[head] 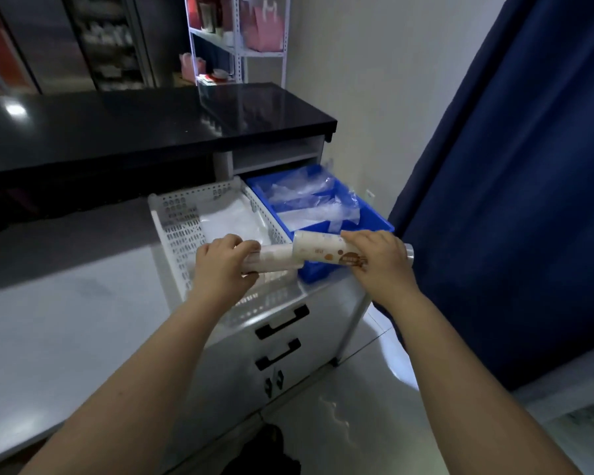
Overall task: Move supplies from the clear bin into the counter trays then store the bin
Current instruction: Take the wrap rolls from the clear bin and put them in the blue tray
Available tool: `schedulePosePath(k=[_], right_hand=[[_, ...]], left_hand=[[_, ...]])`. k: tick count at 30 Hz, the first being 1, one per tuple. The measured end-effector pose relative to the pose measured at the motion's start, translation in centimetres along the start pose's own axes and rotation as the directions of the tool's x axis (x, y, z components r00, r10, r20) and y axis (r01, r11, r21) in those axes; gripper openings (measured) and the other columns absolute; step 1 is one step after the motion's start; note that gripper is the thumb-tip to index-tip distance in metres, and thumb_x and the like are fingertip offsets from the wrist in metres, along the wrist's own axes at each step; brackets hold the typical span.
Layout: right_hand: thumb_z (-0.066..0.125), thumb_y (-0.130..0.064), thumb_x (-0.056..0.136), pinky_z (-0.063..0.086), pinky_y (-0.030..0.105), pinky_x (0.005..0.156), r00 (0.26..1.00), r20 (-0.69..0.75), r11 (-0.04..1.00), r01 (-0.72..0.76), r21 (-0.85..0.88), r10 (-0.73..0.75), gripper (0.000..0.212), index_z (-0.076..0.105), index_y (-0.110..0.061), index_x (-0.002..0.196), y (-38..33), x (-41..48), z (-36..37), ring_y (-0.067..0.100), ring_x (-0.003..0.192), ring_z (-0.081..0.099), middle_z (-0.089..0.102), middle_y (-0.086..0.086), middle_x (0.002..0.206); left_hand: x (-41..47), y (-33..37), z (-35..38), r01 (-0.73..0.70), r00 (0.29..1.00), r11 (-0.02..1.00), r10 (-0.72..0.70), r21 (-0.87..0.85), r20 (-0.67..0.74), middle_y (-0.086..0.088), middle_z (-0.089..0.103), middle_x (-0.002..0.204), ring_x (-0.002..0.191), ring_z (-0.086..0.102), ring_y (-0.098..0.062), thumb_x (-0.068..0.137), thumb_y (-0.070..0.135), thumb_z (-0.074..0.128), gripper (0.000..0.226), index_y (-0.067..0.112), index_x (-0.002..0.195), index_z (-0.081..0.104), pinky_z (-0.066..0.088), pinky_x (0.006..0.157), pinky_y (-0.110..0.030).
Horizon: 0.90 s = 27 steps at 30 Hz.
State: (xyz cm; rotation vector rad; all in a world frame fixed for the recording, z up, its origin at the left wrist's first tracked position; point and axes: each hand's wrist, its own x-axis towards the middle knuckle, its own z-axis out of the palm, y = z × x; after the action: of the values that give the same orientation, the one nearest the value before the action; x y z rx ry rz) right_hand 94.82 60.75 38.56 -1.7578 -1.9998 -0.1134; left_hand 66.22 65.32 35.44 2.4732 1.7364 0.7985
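Both hands hold a long stack of paper cups (318,250) in a clear sleeve, lying sideways above the trays. My left hand (222,264) grips the plain white end over the white perforated tray (177,231). My right hand (379,260) grips the printed end over the near corner of the blue tray (374,219). The white tray holds a flat clear plastic sheet or bag. Several clear-wrapped packs lie in the blue tray. The clear bin is not in view.
Both trays sit on a white counter (66,323) with black-handled drawers (282,320) below. A black raised countertop (151,125) runs behind. A dark blue curtain (511,166) hangs at the right; a white shelf rack (237,39) stands farther back.
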Motion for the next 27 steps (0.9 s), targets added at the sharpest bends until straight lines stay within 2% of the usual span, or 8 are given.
schedulePosePath(k=[8, 11, 13, 16, 21, 24, 27], right_hand=[[0.071, -0.015, 0.075, 0.037, 0.033, 0.096, 0.986, 0.159, 0.999, -0.045, -0.002, 0.045, 0.058, 0.055, -0.031, 0.128, 7.6, 9.5, 5.8, 0.02, 0.108, 0.049, 0.059, -0.01, 0.121], [0.073, -0.018, 0.075, 0.033, 0.029, 0.098, 0.959, 0.279, 0.999, -0.05, 0.016, 0.043, 0.062, 0.05, -0.039, 0.129, 10.2, 11.5, 8.2, 0.015, 0.113, 0.044, 0.056, -0.015, 0.124], [0.071, -0.023, 0.078, 0.035, 0.034, 0.101, 0.93, 0.367, 0.999, -0.029, 0.033, 0.015, 0.06, 0.047, -0.043, 0.129, 11.5, 12.7, 9.9, 0.014, 0.116, 0.042, 0.053, -0.016, 0.127], [0.071, -0.028, 0.08, 0.034, 0.038, 0.104, 0.9, 0.425, 0.99, 0.039, 0.138, -0.094, 0.058, 0.049, -0.043, 0.131, 13.7, 14.3, 12.2, 0.018, 0.119, 0.041, 0.053, -0.013, 0.129], [0.07, -0.025, 0.079, 0.035, 0.036, 0.103, 0.813, 0.472, 0.929, 0.211, 0.304, -0.339, 0.062, 0.046, -0.04, 0.134, 16.1, 17.8, 13.8, 0.013, 0.119, 0.039, 0.05, -0.014, 0.13], [0.069, -0.023, 0.081, 0.037, 0.038, 0.101, 0.743, 0.427, 0.847, 0.37, 0.381, -0.516, 0.048, 0.057, -0.032, 0.126, 16.2, 19.0, 13.6, 0.017, 0.118, 0.044, 0.056, -0.009, 0.127], [0.067, -0.016, 0.083, 0.043, 0.041, 0.089, 0.637, 0.335, 0.7, 0.49, 0.519, -0.694, 0.031, 0.069, -0.02, 0.114, 14.8, 19.6, 13.7, 0.027, 0.102, 0.053, 0.066, -0.001, 0.111]], left_hand=[[14.0, -2.8, 6.2, 0.074, 0.997, 0.997, -0.073, -0.026, 0.026, -0.002, 0.06, 0.103, 0.096, 0.055, -0.028, 0.067, 0.028, 0.077, 0.044, 0.028, 0.11, 0.065, 0.034, 0.085, -0.042], [17.7, -2.3, 8.4, 0.088, 0.995, 0.996, -0.086, -0.03, 0.056, 0.0, 0.058, 0.105, 0.098, 0.053, -0.026, 0.068, 0.03, 0.076, 0.045, 0.03, 0.112, 0.063, 0.032, 0.088, -0.041], [19.5, -1.5, 9.7, 0.087, 0.993, 0.996, -0.085, -0.015, 0.079, 0.0, 0.057, 0.106, 0.099, 0.053, -0.025, 0.068, 0.031, 0.076, 0.047, 0.031, 0.113, 0.061, 0.033, 0.089, -0.041], [21.3, -0.2, 11.7, 0.097, 0.992, 0.995, -0.095, -0.021, 0.084, 0.001, 0.058, 0.106, 0.099, 0.053, -0.025, 0.067, 0.032, 0.077, 0.049, 0.031, 0.113, 0.061, 0.033, 0.089, -0.043], [22.6, 2.5, 14.1, 0.169, 0.983, 0.985, -0.17, 0.016, 0.073, 0.003, 0.058, 0.107, 0.1, 0.053, -0.023, 0.067, 0.034, 0.077, 0.049, 0.032, 0.114, 0.06, 0.034, 0.09, -0.043], [22.6, 4.4, 14.6, 0.248, 0.968, 0.968, -0.249, 0.043, 0.015, 0.001, 0.059, 0.105, 0.097, 0.055, -0.025, 0.066, 0.032, 0.078, 0.049, 0.03, 0.112, 0.062, 0.036, 0.087, -0.043], [22.3, 5.7, 14.5, 0.338, 0.941, 0.937, -0.333, 0.089, -0.065, -0.001, 0.061, 0.104, 0.095, 0.056, -0.027, 0.063, 0.029, 0.08, 0.051, 0.027, 0.111, 0.065, 0.037, 0.085, -0.043]])
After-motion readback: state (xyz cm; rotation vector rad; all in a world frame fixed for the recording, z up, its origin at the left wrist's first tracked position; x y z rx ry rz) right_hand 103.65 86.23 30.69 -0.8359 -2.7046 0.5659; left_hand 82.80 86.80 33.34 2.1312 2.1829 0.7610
